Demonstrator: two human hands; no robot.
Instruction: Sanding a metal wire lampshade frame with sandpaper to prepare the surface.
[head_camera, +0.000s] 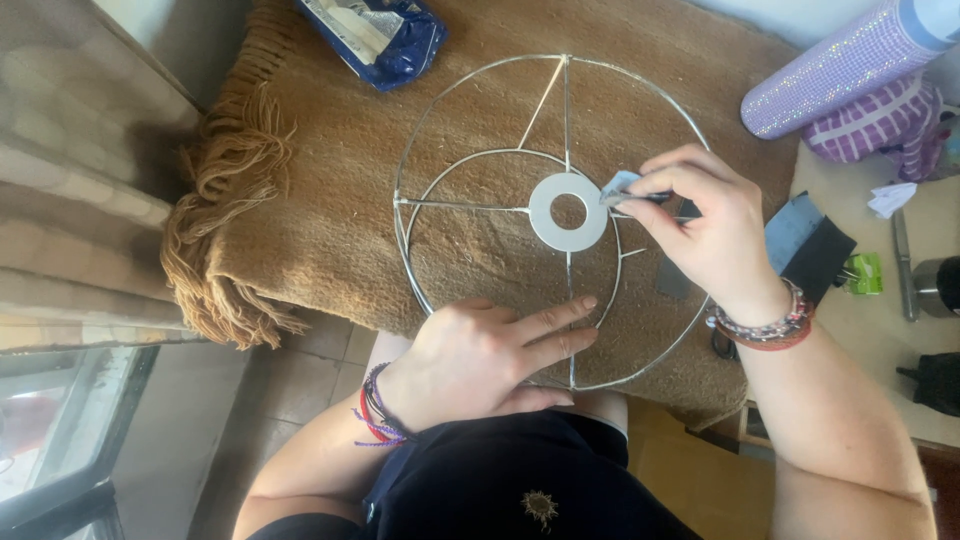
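A round wire lampshade frame (432, 110) with a white centre ring (567, 212) lies on a brown fringed blanket (330, 200). My left hand (490, 350) rests flat on the frame's near rim, fingers spread along the wire. My right hand (705, 225) pinches a small grey-blue scrap (620, 184), perhaps sandpaper, against a spoke just right of the centre ring. Bracelets circle both wrists.
A blue plastic packet (380, 35) lies at the blanket's far edge. A glittery purple roll (850, 65) and purple checked fabric (880, 120) sit at the upper right. Dark sheets (815, 250), a green clip (863, 273) and a metal cup (940, 285) stand on the right table.
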